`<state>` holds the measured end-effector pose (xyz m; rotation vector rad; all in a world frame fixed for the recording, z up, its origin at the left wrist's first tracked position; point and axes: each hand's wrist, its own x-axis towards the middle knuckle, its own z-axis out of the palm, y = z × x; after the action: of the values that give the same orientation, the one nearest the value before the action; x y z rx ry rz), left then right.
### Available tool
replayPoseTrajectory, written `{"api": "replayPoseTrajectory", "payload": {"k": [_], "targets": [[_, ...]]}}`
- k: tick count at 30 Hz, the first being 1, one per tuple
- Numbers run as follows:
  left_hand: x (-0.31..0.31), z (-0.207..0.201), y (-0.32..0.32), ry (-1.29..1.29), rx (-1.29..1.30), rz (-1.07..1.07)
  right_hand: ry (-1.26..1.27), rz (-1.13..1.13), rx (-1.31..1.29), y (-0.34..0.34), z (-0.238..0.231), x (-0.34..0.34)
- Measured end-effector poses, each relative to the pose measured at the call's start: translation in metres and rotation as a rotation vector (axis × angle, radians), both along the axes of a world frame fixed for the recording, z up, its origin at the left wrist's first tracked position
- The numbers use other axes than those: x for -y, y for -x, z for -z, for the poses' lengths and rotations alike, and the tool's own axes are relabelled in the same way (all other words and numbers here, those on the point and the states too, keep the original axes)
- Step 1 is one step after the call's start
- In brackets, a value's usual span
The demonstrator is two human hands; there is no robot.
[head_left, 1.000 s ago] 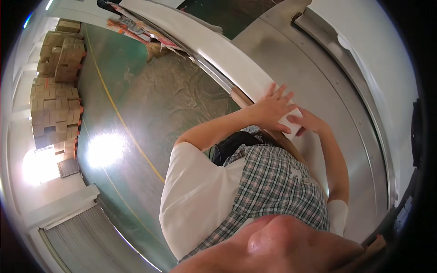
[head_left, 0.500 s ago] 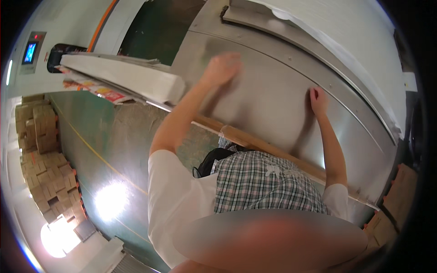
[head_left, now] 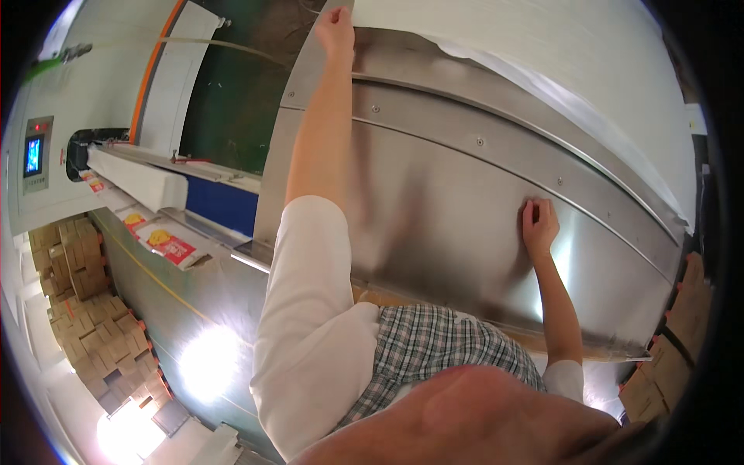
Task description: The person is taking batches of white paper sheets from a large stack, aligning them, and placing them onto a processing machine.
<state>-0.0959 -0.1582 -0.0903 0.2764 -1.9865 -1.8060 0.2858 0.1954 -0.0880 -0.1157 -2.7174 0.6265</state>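
Note:
My left hand (head_left: 335,29) is stretched far forward to the left end of the steel table (head_left: 465,225), beside the left edge of a broad white sheet (head_left: 496,27). Its fingers are curled in; whether they pinch anything is hidden. Over the steel surface on the right, my right hand (head_left: 542,225) is closed with bent fingers, and nothing shows in it. The white sheet lies along the far side, its wavy edge above a raised steel strip (head_left: 480,101).
At left, a long white block (head_left: 143,180) lies on a conveyor with a blue side (head_left: 221,203), by a machine with a small screen (head_left: 33,155). Printed red-and-white packaging (head_left: 167,242) hangs along it. Cardboard boxes (head_left: 101,341) are stacked at left, more cartons (head_left: 659,376) at right.
My left hand has swept forward to the table's far left. My right hand stays closed over the steel. The white block now ends nearer the machine, exposing the blue side.

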Motion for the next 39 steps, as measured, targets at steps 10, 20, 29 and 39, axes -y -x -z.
{"api": "replayPoseTrajectory", "payload": {"k": [10, 20, 29, 39], "targets": [[0.001, 0.03, 0.059, -0.203, -0.059, 0.128, 0.031, 0.02, 0.056, 0.006, -0.005, 0.003], [0.016, 0.0, 0.009, -0.236, 0.168, 0.316, 0.028, -0.005, 0.023, 0.008, -0.007, 0.007], [0.01, -0.043, 0.013, 0.622, 0.244, 0.513, -0.012, 0.007, -0.007, 0.006, -0.006, 0.003], [-0.156, -0.08, -0.018, 1.318, 0.267, 1.104, 0.016, 0.025, 0.016, 0.003, -0.001, 0.006]]}}
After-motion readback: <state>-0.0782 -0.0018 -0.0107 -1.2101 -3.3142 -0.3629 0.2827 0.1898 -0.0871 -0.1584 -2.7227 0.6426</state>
